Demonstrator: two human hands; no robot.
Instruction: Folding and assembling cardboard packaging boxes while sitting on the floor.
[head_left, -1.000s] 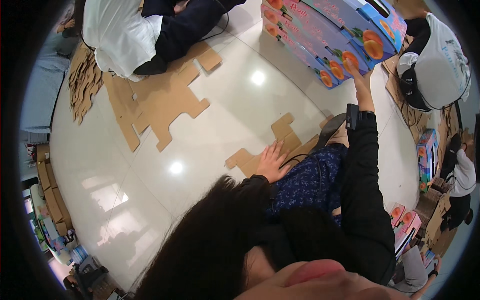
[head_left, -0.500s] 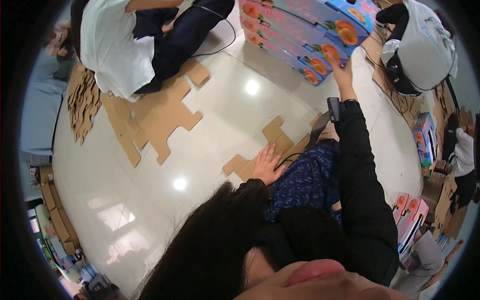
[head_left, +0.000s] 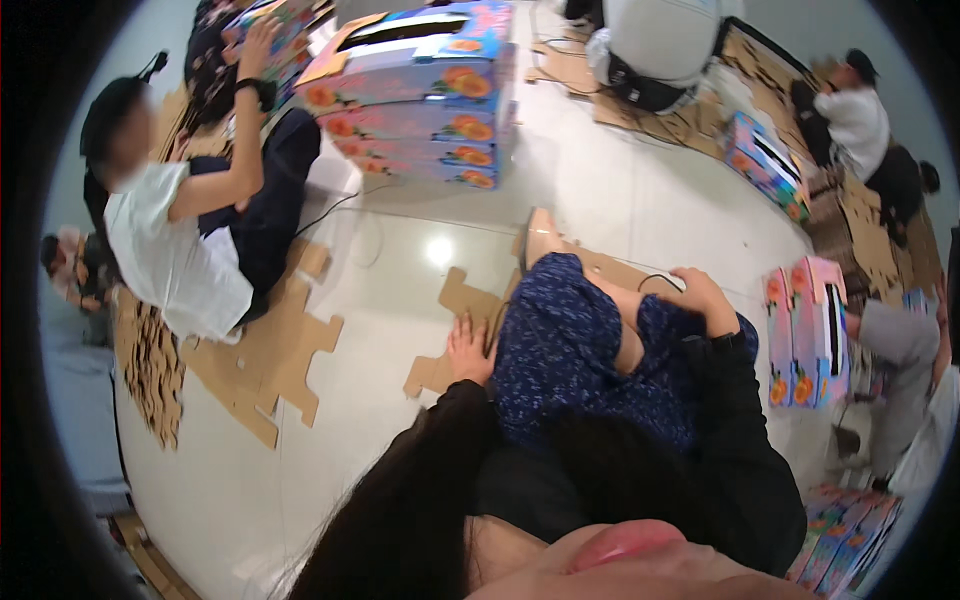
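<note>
My left hand (head_left: 468, 350) lies with fingers spread on a flat die-cut cardboard sheet (head_left: 468, 293) on the floor, beside my dark blue patterned clothing (head_left: 555, 340). At my right knee rests my right hand (head_left: 705, 297), loosely bent and apparently holding nothing; some of its fingers are hard to make out. A thin black cable (head_left: 655, 278) loops next to its fingertips. Ahead of me stands a stack of colourful fruit-printed cartons (head_left: 420, 125), the top one with a dark slot. Neither hand touches the stack.
A co-worker in a white shirt (head_left: 180, 250) sits at the left by another cut cardboard sheet (head_left: 265, 360) and a cardboard pile (head_left: 150, 370). Printed cartons (head_left: 805, 335) stand at the right, another carton (head_left: 765, 165) beyond. Further people sit along the right side.
My right hand has left the carton stack and come back to my knee. My left hand stays on the cardboard. The view has turned right, and the co-worker has raised an arm.
</note>
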